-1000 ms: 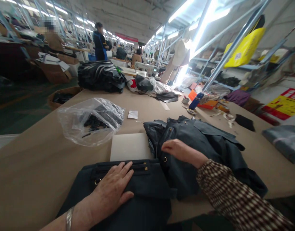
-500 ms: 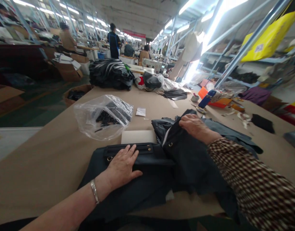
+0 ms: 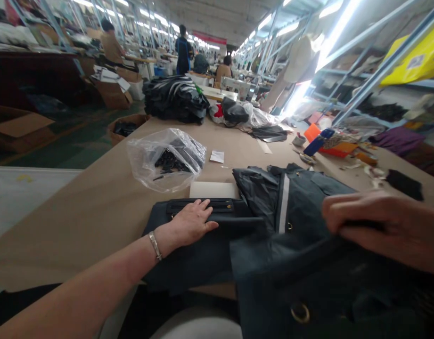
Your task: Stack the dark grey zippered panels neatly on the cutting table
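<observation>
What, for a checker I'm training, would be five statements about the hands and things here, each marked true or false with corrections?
1. The left hand rests on a dark piece with a zip. True.
2. The clear bag lies on the table, left of the white card. True.
3. The right hand lies flat on the table. False: it grips another dark piece.
4. The bracelet is on the right wrist. False: it is on the left wrist.
5. The yellow bag is at the upper right. True.
</observation>
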